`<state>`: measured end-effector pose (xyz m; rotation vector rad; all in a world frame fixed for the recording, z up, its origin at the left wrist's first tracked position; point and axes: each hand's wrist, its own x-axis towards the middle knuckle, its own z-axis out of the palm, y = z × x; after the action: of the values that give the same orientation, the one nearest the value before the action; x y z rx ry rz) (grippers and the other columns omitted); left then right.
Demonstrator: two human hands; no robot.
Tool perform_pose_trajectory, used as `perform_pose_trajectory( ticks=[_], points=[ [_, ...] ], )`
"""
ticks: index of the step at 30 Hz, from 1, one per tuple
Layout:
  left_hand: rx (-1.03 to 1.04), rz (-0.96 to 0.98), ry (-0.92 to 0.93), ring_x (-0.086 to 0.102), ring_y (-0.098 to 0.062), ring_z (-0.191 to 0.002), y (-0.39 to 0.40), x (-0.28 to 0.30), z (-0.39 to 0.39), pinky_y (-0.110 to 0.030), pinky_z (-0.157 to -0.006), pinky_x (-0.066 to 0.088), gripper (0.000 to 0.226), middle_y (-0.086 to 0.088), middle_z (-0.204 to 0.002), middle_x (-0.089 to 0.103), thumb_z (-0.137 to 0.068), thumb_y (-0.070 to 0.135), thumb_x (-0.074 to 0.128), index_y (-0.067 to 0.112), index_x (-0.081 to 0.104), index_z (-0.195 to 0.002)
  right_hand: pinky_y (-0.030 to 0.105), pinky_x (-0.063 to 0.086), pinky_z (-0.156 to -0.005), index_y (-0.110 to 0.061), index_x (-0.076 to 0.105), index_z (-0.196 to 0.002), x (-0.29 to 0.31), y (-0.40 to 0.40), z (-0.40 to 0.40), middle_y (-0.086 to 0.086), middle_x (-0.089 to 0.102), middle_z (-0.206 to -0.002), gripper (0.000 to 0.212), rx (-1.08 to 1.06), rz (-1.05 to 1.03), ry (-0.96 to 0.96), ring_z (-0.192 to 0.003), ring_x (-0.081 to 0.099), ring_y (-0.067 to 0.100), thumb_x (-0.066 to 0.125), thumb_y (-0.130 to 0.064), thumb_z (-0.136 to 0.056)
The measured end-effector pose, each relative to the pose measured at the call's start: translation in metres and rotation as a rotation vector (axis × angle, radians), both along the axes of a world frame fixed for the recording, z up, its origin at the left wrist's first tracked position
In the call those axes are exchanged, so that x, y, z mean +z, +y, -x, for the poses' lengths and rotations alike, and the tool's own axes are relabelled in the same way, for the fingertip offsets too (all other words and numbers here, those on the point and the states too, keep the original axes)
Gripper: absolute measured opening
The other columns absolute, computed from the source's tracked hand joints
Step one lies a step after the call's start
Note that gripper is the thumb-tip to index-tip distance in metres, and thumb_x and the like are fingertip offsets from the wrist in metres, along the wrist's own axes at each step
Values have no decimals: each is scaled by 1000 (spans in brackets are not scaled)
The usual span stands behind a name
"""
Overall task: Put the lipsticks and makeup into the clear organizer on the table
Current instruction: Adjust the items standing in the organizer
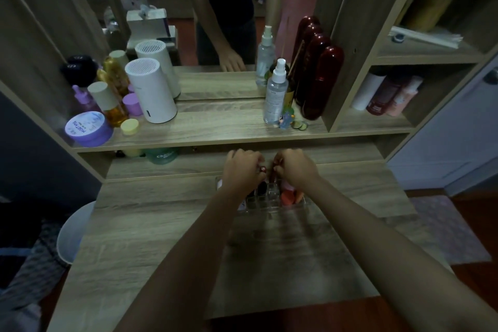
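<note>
The clear organizer (pixel 272 203) stands on the wooden table, at its far middle, partly hidden by my hands. Dark lipsticks (pixel 261 188) stand in its left slots and orange-pink makeup sponges (pixel 291 197) fill its right compartment. My left hand (pixel 242 170) hovers over the organizer's left side, fingers closed on a small red-capped lipstick (pixel 262 169). My right hand (pixel 296 168) is over the back right, fingers pinched on a dark red lipstick tube (pixel 274 174) that stands upright.
A raised shelf behind carries a white cylinder device (pixel 151 91), a purple jar (pixel 87 128), amber bottles (pixel 114 105), a spray bottle (pixel 276 91) and dark red cases (pixel 320 81), with a mirror beyond. A white bin (pixel 71 232) sits left of the table.
</note>
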<state>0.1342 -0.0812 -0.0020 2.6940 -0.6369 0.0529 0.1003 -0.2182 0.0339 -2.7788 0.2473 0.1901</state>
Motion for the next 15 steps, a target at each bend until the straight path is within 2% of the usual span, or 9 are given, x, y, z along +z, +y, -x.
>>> perform_pose_trajectory(
  ticks=[8,15],
  points=[
    [-35,-163,-25,58,-23,-106,-11,9,0,-40,-108,29,20,-2,-96,73,-89,29,53,20,68,-97,32,45,-72,-14,67,-109,2,0,2,11,70,-108,22,20,-14,-24,-101,64,26,62,-21,-89],
    [-28,-147,-64,60,-23,-99,-12,6,1,-39,-104,32,18,-1,-89,73,-89,27,53,20,69,-90,27,40,-71,-13,66,-111,3,-2,5,11,70,-110,24,25,-44,-35,-102,64,26,63,-17,-88]
  ],
)
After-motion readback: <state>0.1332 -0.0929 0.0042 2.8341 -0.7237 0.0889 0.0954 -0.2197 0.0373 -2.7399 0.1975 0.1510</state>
